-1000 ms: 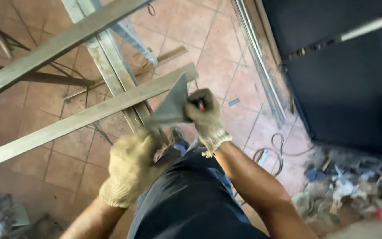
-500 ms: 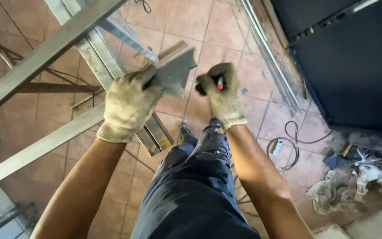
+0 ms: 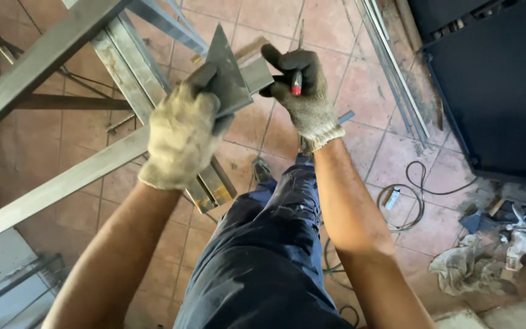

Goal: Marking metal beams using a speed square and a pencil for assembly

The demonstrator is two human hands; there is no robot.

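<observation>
- Steel tubing (image 3: pixel 62 183) was seen running from far out on the left up to the left hand, with a second, higher bar (image 3: pixel 38 61) crossing above and beyond it.
- The left hand (image 3: pixel 181 137), in a pale work glove, was closed around a grey triangular plate (image 3: pixel 226 73). The plate was held upright, point upward, and pressed against the tube just short of the tube's cut end (image 3: pixel 257 73).
- The plate was thus placed between the two hands, touching the left fingers and lying just beside the right.
- The right hand (image 3: pixel 305 91), in a darker glove, was curled shut on a thin red-tipped marker (image 3: pixel 296 82). Its tip was pointed down, near the tube's end and close to the plate's edge.
- The step in hand was judged to be one of fitting and marking: the plate was being lined up on the tube while the marker was kept ready beside it.
- A clean mark was judged to call for the plate being held flat and unmoving by the left hand, and for the marker tip being brought against the plate's edge.
- Beyond the right hand, a coiled cable (image 3: pixel 409 201) and a heap of rags (image 3: pixel 470 268) were seen on the tiled floor (image 3: pixel 348 55), beside a dark panel (image 3: pixel 494 91).
</observation>
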